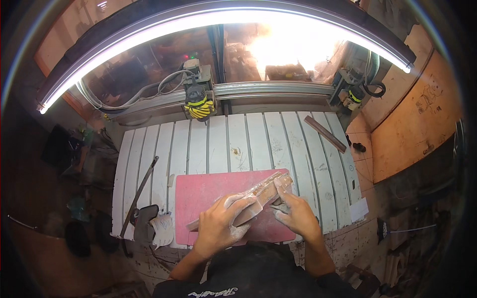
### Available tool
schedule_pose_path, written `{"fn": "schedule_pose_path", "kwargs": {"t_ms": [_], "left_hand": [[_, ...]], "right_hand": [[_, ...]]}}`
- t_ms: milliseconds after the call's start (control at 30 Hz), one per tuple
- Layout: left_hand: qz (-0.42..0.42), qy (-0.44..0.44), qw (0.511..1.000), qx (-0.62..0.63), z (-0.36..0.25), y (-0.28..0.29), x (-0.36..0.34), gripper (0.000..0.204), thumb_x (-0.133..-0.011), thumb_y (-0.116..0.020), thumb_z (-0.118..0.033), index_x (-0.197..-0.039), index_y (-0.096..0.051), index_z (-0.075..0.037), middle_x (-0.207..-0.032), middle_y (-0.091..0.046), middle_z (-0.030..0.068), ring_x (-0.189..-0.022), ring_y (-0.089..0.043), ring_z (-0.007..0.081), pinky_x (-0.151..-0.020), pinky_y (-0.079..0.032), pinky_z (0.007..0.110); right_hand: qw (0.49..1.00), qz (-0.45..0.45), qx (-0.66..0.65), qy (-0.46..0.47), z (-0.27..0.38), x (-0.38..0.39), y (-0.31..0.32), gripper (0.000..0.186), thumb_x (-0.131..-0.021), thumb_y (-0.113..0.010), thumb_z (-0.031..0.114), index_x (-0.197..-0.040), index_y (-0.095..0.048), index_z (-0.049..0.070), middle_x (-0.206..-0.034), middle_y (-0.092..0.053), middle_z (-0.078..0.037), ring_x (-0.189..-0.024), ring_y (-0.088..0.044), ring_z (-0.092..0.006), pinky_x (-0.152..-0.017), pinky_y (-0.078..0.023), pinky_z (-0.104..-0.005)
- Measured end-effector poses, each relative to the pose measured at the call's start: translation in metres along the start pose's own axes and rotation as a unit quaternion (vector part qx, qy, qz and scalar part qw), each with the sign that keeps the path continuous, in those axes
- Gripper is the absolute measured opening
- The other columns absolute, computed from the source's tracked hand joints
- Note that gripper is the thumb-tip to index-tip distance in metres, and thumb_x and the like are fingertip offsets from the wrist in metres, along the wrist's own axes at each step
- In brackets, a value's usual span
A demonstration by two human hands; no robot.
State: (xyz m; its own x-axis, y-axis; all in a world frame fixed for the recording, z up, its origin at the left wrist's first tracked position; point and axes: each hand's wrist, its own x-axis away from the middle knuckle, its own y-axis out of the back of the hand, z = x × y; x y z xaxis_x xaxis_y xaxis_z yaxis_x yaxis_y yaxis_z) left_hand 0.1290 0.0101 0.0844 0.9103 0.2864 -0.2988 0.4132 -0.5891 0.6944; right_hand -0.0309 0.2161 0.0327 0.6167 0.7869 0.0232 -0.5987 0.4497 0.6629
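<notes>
Now our left hand (pixel 218 221) and right hand (pixel 299 212) grasp a wooden bar (pixel 268 192).
Its long axis slants near-left to far-right.

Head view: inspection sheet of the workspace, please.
Surface: white slatted table, stained; pink mat on its near part.
Job's things: long brown piece, dusty, slanting above the mat.
Clutter: brown strip, upper right; thin dark bar, grey object and torn paper, left; white sheet, right edge.
Hands: left hand grips the piece below its middle; right hand holds its upper end.
Cables: grey cable drooping by the rail behind the table.
Surroundings: lit tube lamp overhead; yellow-and-black striped machine head.
</notes>
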Motion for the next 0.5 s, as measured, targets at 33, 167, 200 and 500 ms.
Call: {"fn": "schedule_pose_path", "kwargs": {"t_ms": [33, 167, 200, 500], "left_hand": [[-0.001, -0.002, 1.0, 0.0, 0.0, 0.0, 0.0, 0.057, -0.074, -0.093, -0.015, -0.126, -0.071, -0.017, -0.123, -0.075, 0.009, -0.11, -0.075, 0.0322, -0.086, -0.062, 0.042], [0.002, 0.001, 1.0, 0.0, 0.0, 0.0, 0.001, 0.058, -0.073, -0.093, -0.014, -0.126, -0.072, -0.016, -0.123, -0.075, 0.0095, -0.109, -0.075, 0.0325, -0.086, -0.062, 0.042], [-0.001, -0.002, 1.0, -0.002, 0.001, 0.0, 0.002, 0.058, -0.073, -0.093, -0.014, -0.126, -0.072, -0.016, -0.122, -0.075, 0.0097, -0.109, -0.075, 0.0327, -0.086, -0.062, 0.042], [0.004, -0.002, 1.0, -0.001, -0.001, -0.001, 0.002, 0.058, -0.072, -0.094, -0.015, -0.126, -0.072, -0.016, -0.123, -0.075, 0.0093, -0.11, -0.075, 0.0326, -0.086, -0.062, 0.042]], "right_hand": [[1.0, 0.006, -0.008, 0.008, 0.005, 0.0, -0.001, 0.088, -0.082, -0.074, 0.01, -0.164, -0.042, 0.009, -0.118, -0.069, -0.025, -0.106, -0.068, -0.0445, -0.096, -0.055, -0.043], [0.992, 0.097, -0.077, 0.012, 0.02, -0.001, -0.003, 0.088, -0.082, -0.074, 0.008, -0.164, -0.042, 0.011, -0.123, -0.069, -0.024, -0.113, -0.069, -0.0417, -0.099, -0.055, -0.0416], [0.992, 0.098, -0.077, 0.011, 0.018, -0.001, -0.006, 0.088, -0.082, -0.074, 0.008, -0.164, -0.042, 0.011, -0.123, -0.069, -0.024, -0.113, -0.069, -0.0417, -0.099, -0.055, -0.0416], [0.974, 0.089, -0.169, 0.122, 0.006, 0.002, -0.01, 0.089, -0.084, -0.075, 0.002, -0.166, -0.04, 0.011, -0.144, -0.065, -0.024, -0.121, -0.071, -0.0297, -0.108, -0.052, -0.0369]]}}
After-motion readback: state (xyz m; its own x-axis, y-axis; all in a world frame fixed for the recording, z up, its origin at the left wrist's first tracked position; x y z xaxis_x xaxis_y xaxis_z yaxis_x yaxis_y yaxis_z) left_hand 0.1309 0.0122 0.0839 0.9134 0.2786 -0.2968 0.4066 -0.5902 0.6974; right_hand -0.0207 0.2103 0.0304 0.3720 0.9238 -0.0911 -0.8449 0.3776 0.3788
